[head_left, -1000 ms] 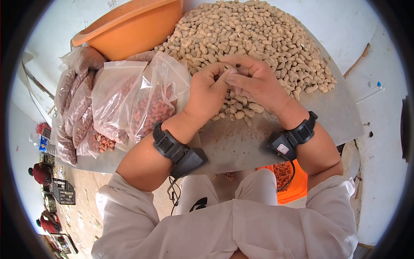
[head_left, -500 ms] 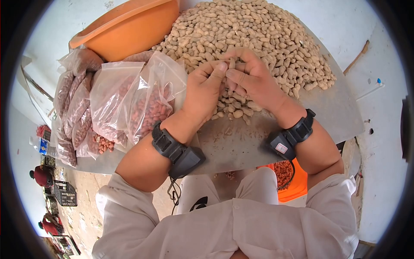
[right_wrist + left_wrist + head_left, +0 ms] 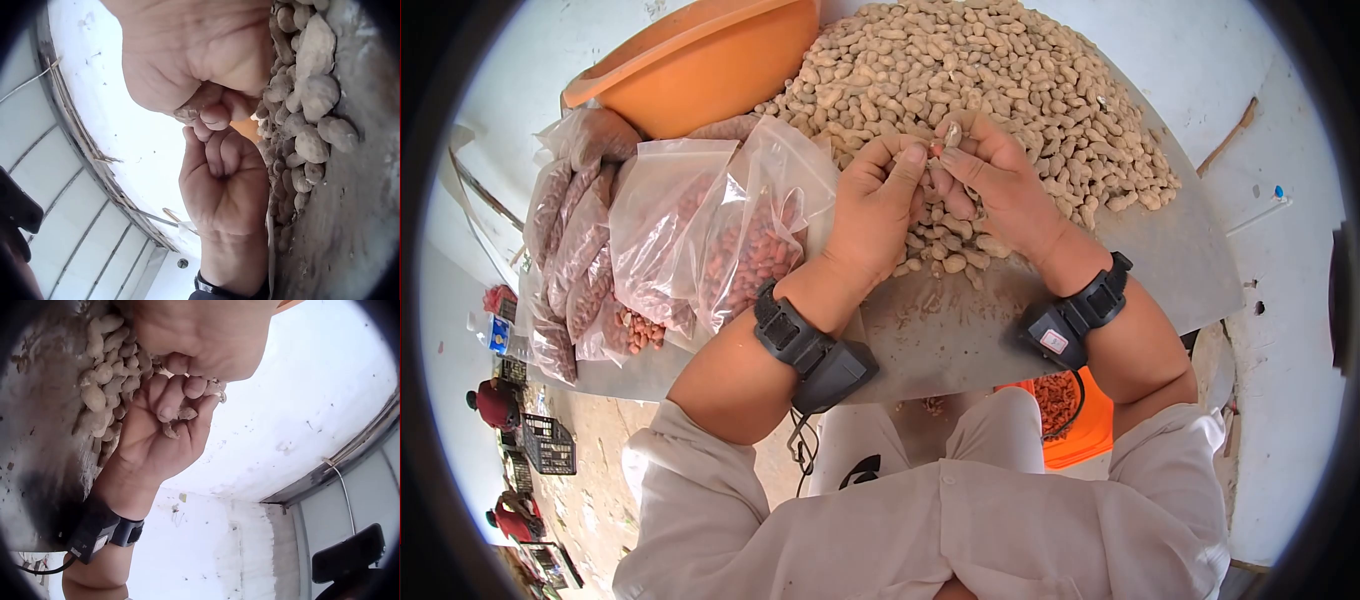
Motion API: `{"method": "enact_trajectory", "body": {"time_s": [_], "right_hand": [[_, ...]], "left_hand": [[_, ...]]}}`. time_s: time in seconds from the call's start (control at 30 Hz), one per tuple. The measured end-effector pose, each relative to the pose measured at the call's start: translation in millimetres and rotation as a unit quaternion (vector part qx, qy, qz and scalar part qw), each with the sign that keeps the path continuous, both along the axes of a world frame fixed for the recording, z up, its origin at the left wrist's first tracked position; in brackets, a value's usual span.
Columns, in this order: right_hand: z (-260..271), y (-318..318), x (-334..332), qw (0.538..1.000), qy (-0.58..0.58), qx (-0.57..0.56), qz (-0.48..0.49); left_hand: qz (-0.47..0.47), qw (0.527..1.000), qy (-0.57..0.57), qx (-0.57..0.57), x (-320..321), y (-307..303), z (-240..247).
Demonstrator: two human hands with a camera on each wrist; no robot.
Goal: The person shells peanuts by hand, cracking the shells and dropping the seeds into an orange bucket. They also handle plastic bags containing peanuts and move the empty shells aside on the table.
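Both hands meet over the near edge of a large heap of unshelled peanuts (image 3: 990,70). The right hand (image 3: 1005,185) pinches a split peanut (image 3: 953,133) between thumb and index finger, its pale shell sticking up at the tips. A red kernel (image 3: 937,149) shows between the two hands. The left hand (image 3: 875,200) has its fingers curled at that same peanut, thumb raised; its palm is hidden in the head view. Broken shell pieces (image 3: 172,430) lie in the right palm in the left wrist view. Curled left fingers (image 3: 228,153) show in the right wrist view.
Clear bags of red kernels (image 3: 750,250) lie left on the metal table (image 3: 940,340). An orange basin (image 3: 700,75) stands behind them. Below the table edge is an orange container (image 3: 1085,430) with reddish bits. Black crates (image 3: 550,445) and people are on the floor far left.
The peanut between the hands has been split, and a red kernel now shows. The right fingers have lifted the shell up, and the hands have parted slightly at the tips.
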State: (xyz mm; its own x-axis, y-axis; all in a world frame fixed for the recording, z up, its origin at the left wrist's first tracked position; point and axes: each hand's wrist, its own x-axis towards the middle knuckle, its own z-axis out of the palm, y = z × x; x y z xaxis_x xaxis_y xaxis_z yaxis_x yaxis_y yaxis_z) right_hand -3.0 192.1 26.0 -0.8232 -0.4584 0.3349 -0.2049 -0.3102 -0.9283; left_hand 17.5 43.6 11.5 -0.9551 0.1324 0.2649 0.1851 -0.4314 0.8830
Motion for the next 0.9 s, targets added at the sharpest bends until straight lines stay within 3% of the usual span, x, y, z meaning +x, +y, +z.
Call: {"method": "enact_trajectory", "body": {"time_s": [0.37,0.47,0.57,0.63,0.77,0.9], "right_hand": [[1.2,6.7,-3.4,0.991,0.066,0.113,-0.028],[-4.6,8.5,-9.6,0.975,0.151,0.154,-0.045],[-0.3,10.1,-6.6,0.95,0.2,0.223,-0.085],[3.2,10.9,-4.5,0.922,0.241,0.275,-0.123],[11.4,7.1,1.6,0.904,0.295,0.272,-0.146],[17.0,3.5,9.1,0.893,0.311,0.278,-0.17]], "left_hand": [[0.062,0.997,-0.032,-0.045,1.1,-5.5,6.5],[0.114,0.971,0.058,-0.203,-5.2,-8.4,2.1],[0.093,0.976,0.043,-0.19,-10.7,-9.0,-1.8],[0.039,0.99,-0.071,-0.118,-7.6,-13.0,5.2],[-0.049,0.983,-0.178,-0.007,-9.2,-14.0,7.1],[-0.076,0.972,-0.221,0.027,-9.5,-11.6,3.8]]}}
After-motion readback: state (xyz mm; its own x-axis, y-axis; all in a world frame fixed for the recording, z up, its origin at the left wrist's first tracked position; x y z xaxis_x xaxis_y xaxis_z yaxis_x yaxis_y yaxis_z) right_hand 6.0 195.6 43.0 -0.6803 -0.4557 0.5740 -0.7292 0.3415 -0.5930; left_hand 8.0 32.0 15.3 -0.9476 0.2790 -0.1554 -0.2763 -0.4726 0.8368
